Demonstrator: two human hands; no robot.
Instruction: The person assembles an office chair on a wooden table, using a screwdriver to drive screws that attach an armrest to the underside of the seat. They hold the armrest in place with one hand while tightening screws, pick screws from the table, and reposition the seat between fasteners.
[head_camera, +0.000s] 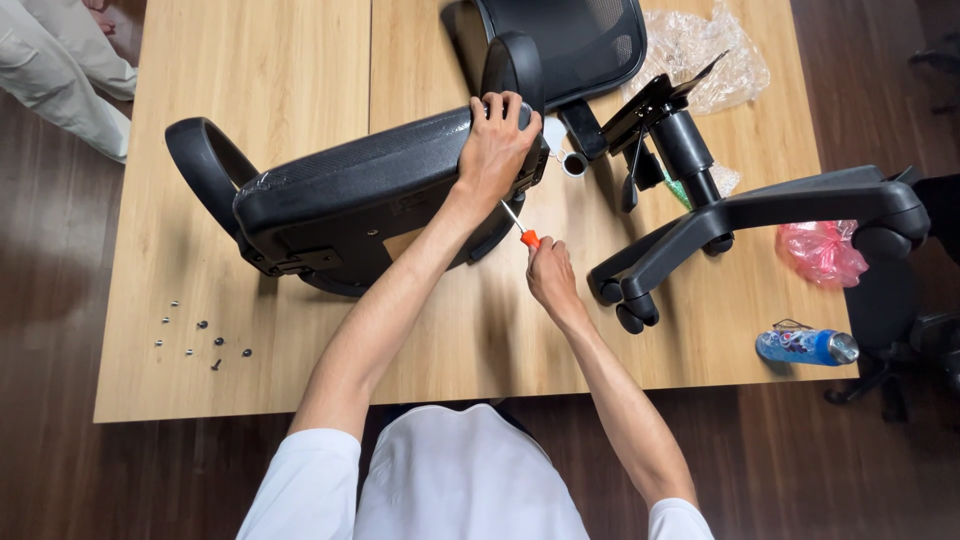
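The left hand (495, 145) is clamped over the edge of the black chair seat (370, 190), which is tipped on its side on the desk (300, 60), steadying it so the underside faces the tool. The right hand's (548, 275) grip is closed around an orange-handled screwdriver (522, 228), whose tip angles up under the seat, probably into a fitting I can't quite see. Loose screws (200, 340) wait at the desk's left, clear of the wheeled chair base (760, 215).

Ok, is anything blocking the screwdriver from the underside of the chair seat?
Nothing visible. The right hand holds the screwdriver angled up toward the chair seat, which the left hand grips; the tip's contact point is hidden.
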